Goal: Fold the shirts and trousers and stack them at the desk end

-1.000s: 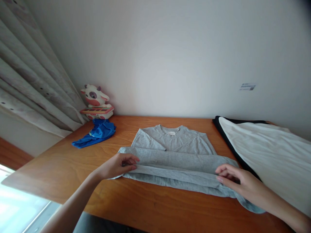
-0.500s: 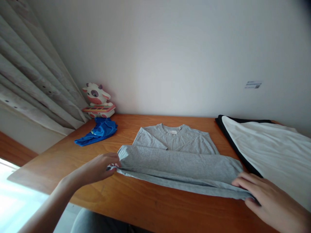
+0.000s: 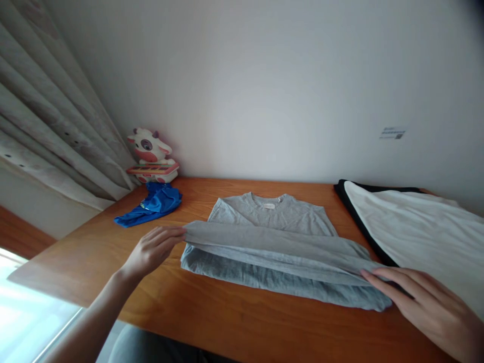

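Observation:
A grey T-shirt lies in front of me, its neckline toward the wall and its lower part folded up in layers. My left hand pinches the left end of the upper folded layer and holds it a little raised. At the right end, my right hand has its fingers on the same layer, with the thumb side under the cloth partly hidden. Between the two hands the raised layer stretches across, and a lower fold shows beneath it along the near side.
A wooden table carries everything. At the back left stand a cow toy with a keyboard and a crumpled blue cloth. White fabric over black fabric lies at the right. A curtain hangs left.
Both hands have lifted the near folded edge of the T-shirt and moved it away from me, toward the neckline. The lower fold beneath now shows.

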{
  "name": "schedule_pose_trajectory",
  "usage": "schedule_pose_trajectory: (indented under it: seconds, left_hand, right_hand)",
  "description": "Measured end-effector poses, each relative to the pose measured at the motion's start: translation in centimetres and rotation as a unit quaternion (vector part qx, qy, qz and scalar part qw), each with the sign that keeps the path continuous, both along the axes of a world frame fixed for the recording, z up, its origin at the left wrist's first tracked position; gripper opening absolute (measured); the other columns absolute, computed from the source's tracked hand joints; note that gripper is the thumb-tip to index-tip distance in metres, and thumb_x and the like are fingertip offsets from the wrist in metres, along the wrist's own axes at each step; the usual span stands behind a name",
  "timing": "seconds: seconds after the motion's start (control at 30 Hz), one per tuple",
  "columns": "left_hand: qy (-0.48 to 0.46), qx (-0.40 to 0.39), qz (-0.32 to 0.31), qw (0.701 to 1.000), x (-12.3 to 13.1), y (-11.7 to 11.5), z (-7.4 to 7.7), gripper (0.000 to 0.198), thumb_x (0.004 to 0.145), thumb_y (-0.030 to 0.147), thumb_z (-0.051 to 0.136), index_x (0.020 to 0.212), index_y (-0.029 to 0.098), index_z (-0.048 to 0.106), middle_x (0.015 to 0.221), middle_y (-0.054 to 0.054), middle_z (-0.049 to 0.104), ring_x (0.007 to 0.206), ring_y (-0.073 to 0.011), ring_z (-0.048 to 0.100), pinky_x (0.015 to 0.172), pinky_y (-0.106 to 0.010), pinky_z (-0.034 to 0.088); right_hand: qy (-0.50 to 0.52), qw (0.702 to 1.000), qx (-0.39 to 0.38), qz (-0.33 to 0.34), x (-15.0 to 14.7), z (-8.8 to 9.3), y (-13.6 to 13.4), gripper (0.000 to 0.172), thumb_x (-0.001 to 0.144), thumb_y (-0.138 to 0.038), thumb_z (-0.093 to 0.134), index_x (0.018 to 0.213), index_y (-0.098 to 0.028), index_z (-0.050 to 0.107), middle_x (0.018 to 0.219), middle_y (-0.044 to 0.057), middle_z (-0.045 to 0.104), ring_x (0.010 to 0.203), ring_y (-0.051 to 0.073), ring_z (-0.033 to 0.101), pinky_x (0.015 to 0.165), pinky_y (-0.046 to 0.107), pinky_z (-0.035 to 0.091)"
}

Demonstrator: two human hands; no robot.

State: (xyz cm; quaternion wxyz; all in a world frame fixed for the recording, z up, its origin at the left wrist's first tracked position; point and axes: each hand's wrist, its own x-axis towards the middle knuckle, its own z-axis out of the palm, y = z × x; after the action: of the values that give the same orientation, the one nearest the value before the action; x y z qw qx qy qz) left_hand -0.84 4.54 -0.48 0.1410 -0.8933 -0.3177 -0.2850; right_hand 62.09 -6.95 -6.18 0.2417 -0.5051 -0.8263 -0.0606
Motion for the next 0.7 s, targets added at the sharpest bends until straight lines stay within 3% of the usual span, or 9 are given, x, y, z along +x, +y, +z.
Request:
schedule_pose_trajectory:
  seconds: [0.07,0.13,0.2,0.3,0.37,0.47,0.6,0.7]
  left_hand:
    - [0.047,-0.044,-0.016,0.998,-0.2,-0.1,-1.4,0.028,0.1,0.013,0.048,0.104,0.024,0.074,0.11,-0.006,0.078,0.104,-0.02,0.073,0.091,-0.032,0.059]
    - [0.075,-0.089,-0.009,0.993,-0.2,-0.3,-2.3,0.031,0.099,0.012,0.045,0.1,0.023,0.074,0.108,-0.007,0.078,0.102,-0.0197,0.073,0.09,-0.032,0.059]
    - [0.089,-0.135,0.01,0.987,0.1,-0.6,-2.3,0.03,0.094,0.011,0.046,0.1,0.023,0.073,0.108,-0.007,0.077,0.101,-0.02,0.072,0.09,-0.032,0.059]
    - [0.102,-0.198,0.048,0.974,1.3,-1.0,-0.9,0.023,0.089,0.016,0.052,0.101,0.022,0.071,0.107,-0.007,0.075,0.098,-0.0219,0.071,0.09,-0.034,0.057]
    - [0.103,-0.213,0.071,0.969,3.0,-1.2,0.2,0.015,0.091,0.024,0.055,0.095,0.021,0.069,0.1,-0.007,0.075,0.094,-0.023,0.07,0.089,-0.036,0.055]
    - [0.093,-0.219,0.068,0.969,6.8,-1.5,1.1,0.021,0.1,0.033,0.052,0.094,0.02,0.068,0.099,-0.008,0.074,0.096,-0.0244,0.069,0.09,-0.038,0.052]
    - [0.089,-0.248,0.012,0.965,12.4,-1.8,0.3,0.028,0.102,0.042,0.054,0.115,0.02,0.066,0.109,-0.008,0.075,0.103,-0.0263,0.069,0.091,-0.039,0.052]
    - [0.086,-0.281,-0.015,0.956,15.1,-1.5,-0.6,0.026,0.102,0.039,0.055,0.115,0.02,0.068,0.108,-0.007,0.075,0.102,-0.0249,0.07,0.089,-0.036,0.052]
  right_hand:
    - [-0.091,0.993,0.047,0.063,-0.3,-1.1,0.1,0.061,0.082,-0.012,0.05,0.135,-0.039,0.065,0.116,-0.002,0.077,0.097,0.026,0.074,0.088,0.04,0.057]
    - [-0.13,0.986,0.065,0.083,-0.3,-1.9,0.2,0.066,0.078,-0.008,0.049,0.135,-0.037,0.064,0.112,-0.002,0.078,0.094,0.024,0.075,0.083,0.038,0.059]
    - [-0.114,0.99,0.038,0.067,-0.4,-2.0,0.2,0.056,0.082,-0.01,0.05,0.129,-0.035,0.068,0.113,-0.001,0.077,0.095,0.024,0.075,0.082,0.037,0.06]
    - [-0.072,0.997,-0.029,0.029,-1.4,-0.9,0.1,0.032,0.09,-0.025,0.057,0.117,-0.034,0.073,0.116,0.002,0.075,0.099,0.025,0.074,0.083,0.036,0.06]
    - [-0.043,0.997,-0.061,0.011,-3.0,0.1,0.1,0.023,0.092,-0.036,0.063,0.11,-0.033,0.075,0.115,0.003,0.075,0.102,0.026,0.073,0.087,0.037,0.06]
    - [0.011,0.996,-0.087,0.006,-6.4,1.0,0.7,0.027,0.093,-0.047,0.063,0.113,-0.032,0.073,0.113,0.004,0.075,0.103,0.026,0.073,0.09,0.038,0.059]
    - [0.058,0.994,-0.094,0.01,-10.2,0.7,2.2,0.027,0.099,-0.045,0.054,0.112,-0.028,0.071,0.105,0.005,0.075,0.096,0.023,0.074,0.085,0.037,0.06]
    - [0.075,0.991,-0.108,0.011,-11.6,0.2,3.2,0.023,0.1,-0.041,0.054,0.104,-0.027,0.071,0.096,0.004,0.074,0.088,0.021,0.073,0.078,0.034,0.059]
